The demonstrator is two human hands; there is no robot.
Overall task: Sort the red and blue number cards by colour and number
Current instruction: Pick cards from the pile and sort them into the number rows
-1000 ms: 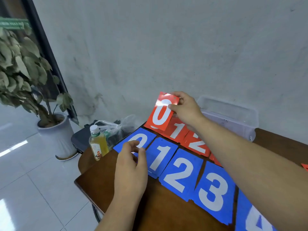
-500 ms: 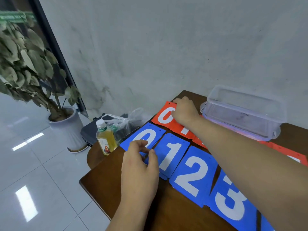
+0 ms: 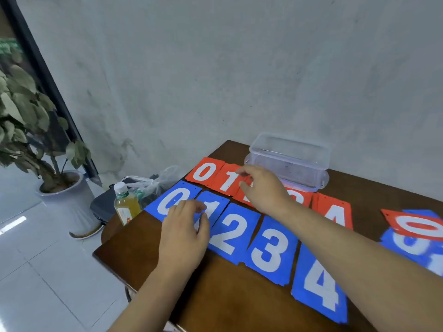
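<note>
A dark wooden table stands against a grey wall, above a white tiled floor with a potted plant, a bottle and a clear tub nearby. Blue cards 0 to 4 lie in the near row, red cards behind, and a mixed pile sits far right. The left hand rests on blue 0 and 1, fingers loosely curled and gripping nothing, while the right hand, fingers half spread, hovers over the red 1 and 2; contact is unclear.

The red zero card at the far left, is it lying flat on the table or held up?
Flat: the red zero card lies face-up on the table, with neither hand touching it.
</note>
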